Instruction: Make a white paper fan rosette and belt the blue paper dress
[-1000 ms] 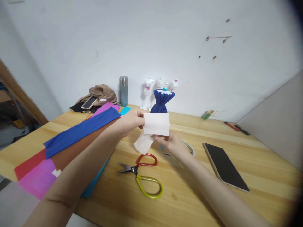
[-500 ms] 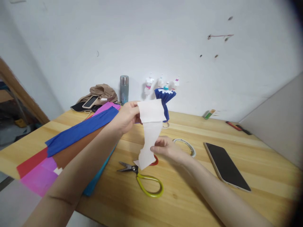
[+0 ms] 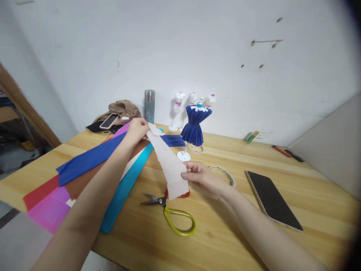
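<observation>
A pale pink paper strip [image 3: 168, 164] is stretched slantwise above the wooden table [image 3: 225, 233]. My left hand [image 3: 137, 129] pinches its upper end over the coloured paper sheets [image 3: 93, 158]. My right hand [image 3: 199, 177] pinches its lower end above the scissors [image 3: 169, 210], which have one red and one yellow handle. Behind the strip stands a small mannequin in a blue pleated paper dress [image 3: 194, 126].
A roll of tape [image 3: 224, 174] lies right of my right hand and a dark phone [image 3: 272, 205] further right. At the back are white mini mannequins [image 3: 178, 107], a grey flask [image 3: 149, 106], a brown cloth with a phone [image 3: 118, 113], a glue stick [image 3: 250, 136] and a red pen [image 3: 286, 153].
The folded strip has been unfolded and pulled out long. My left hand moved left and back with the top end; my right hand slid down to the bottom end.
</observation>
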